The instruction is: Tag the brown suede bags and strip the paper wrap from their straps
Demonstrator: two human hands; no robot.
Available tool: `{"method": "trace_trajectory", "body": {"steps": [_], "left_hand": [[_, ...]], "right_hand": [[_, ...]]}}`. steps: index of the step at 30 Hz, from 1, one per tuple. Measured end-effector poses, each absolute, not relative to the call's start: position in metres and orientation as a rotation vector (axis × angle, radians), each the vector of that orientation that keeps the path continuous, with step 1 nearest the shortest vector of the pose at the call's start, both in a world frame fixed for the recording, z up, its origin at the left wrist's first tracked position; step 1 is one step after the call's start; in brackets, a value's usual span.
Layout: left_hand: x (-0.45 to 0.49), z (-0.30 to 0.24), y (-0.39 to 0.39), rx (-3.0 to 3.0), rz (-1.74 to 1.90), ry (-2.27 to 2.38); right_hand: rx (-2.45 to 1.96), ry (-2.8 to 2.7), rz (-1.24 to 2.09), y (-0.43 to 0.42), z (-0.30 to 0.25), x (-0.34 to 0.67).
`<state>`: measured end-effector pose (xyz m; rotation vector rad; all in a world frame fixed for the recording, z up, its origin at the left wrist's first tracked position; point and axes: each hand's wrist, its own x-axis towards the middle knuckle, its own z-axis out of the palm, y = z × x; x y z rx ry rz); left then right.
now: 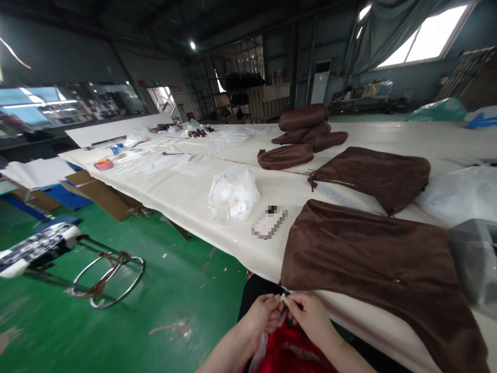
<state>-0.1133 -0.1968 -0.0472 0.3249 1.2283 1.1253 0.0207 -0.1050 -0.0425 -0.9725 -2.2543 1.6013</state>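
Tiny whitish piece between hands

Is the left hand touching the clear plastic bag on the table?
Apart: the head view shows a stretch of white table cover between the left hand and the plastic bag.

No text could be read. The green sign above the far doorway was too small to make out; the reddish sign beside it and the red notice at the back were too blurred.
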Motion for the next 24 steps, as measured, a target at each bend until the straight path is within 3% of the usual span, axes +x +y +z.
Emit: {"method": "trace_trajectory", "body": {"steps": [12, 15, 20, 24], "left_hand": [[-0.118, -0.031, -0.202, 0.171, 1.028, 0.738], [-0.118, -0.026, -0.2, 0.444, 0.932, 1.082], [-0.134, 0.005, -0.187, 1.28, 0.992, 2.042], [-0.143, 0.031, -0.16, 1.39, 1.147, 2.269]], "right_hand": [[-1.114, -1.941, 1.993, -0.099, -0.052, 0.018], [-1.123, -1.97, 1.957, -0.099, -0.055, 0.024], [-1.087, -2.209, 1.91, -0.106, -0.048, 0.037], [-0.973, -2.332, 1.958, -0.117, -0.032, 0.045]]}}
